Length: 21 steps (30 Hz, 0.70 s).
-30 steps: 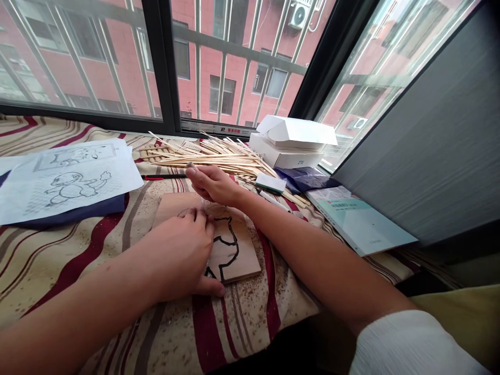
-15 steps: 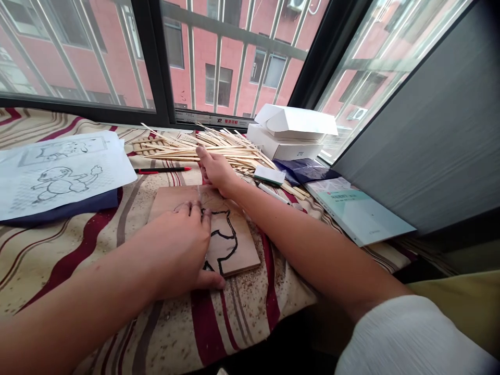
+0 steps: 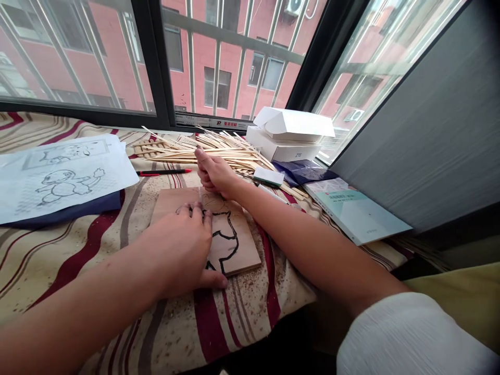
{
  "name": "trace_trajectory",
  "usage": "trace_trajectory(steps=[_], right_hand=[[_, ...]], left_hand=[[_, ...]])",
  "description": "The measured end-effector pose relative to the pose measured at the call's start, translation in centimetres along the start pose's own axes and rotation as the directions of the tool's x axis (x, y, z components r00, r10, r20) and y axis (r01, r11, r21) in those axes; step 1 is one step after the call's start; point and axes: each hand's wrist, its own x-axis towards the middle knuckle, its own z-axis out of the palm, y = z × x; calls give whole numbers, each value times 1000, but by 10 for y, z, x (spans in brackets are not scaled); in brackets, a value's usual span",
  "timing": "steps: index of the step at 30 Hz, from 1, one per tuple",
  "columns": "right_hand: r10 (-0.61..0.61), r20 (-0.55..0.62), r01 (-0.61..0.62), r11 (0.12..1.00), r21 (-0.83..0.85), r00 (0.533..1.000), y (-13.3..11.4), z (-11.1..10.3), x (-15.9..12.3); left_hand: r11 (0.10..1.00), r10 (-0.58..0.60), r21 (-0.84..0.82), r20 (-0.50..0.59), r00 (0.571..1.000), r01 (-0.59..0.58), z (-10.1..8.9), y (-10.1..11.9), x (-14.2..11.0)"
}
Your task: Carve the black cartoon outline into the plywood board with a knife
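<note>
My left hand lies flat on a square wooden board, its fingers spread over the top and the thumb by the near edge. Thick black outlines run across the board, with fainter pencil lines toward its far side; my hand covers much of the drawing. Over the board's far edge, my right hand is closed in a fist with the thumb uppermost. Whatever it may grip is hidden by the fingers. Brown crumbs or shavings dot the striped cloth around the board.
Thin wooden sticks are heaped by the window. Left are sheets with cartoon drawings and a red-and-black pen. To the right stand a white box, a white-and-green eraser-like block, dark blue plastic and a book.
My right hand has dropped slightly toward the board, and its curled fingers show more. My left hand stays on the board.
</note>
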Motion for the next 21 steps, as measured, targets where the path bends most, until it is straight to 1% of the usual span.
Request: trace_trajectory(steps=[2,4,5,7,10,11,13,15,18,19,20,21], right_hand=[[-1,114,-8,997,79,994,-6,-4,-8],[4,162,-25,992,124,987,-11,-5,-13],[21,165,-41,992,121,986,-11,-4,-13],[50,106,-57,996,64,993,-9,2,-8],[37,-55,-42,995,-85,998,-3,13,1],[29,-97,-40,993,-108,995,-2,15,2],[10,-133,-20,997,-73,991,-1,14,0],[-16,-111,20,999,33,994,-3,7,-6],[-15,20,12,987,161,1000,-6,-6,-17],[-15,42,7,983,184,999,-7,-9,-19],[-23,37,15,980,198,999,-9,-11,-21],[-44,7,41,979,202,999,-11,-11,-22]], left_hand=[[1000,-2,15,31,1000,2,-1,1,0],[999,-8,37,42,999,7,-2,1,-1],[999,-8,47,41,999,6,-3,2,-1],[998,2,58,28,1000,-4,-3,2,-1],[999,21,47,20,1000,-22,-3,1,0],[999,23,38,13,1000,-24,-2,0,0],[1000,21,16,-8,1000,-21,-1,-1,0],[1000,25,-10,-27,999,-25,1,-2,1],[999,26,-32,-49,998,-27,4,-3,1],[999,27,-28,-55,998,-29,4,-4,1],[999,31,-22,-59,998,-32,4,-4,1],[999,36,-14,-61,997,-37,4,-4,0]])
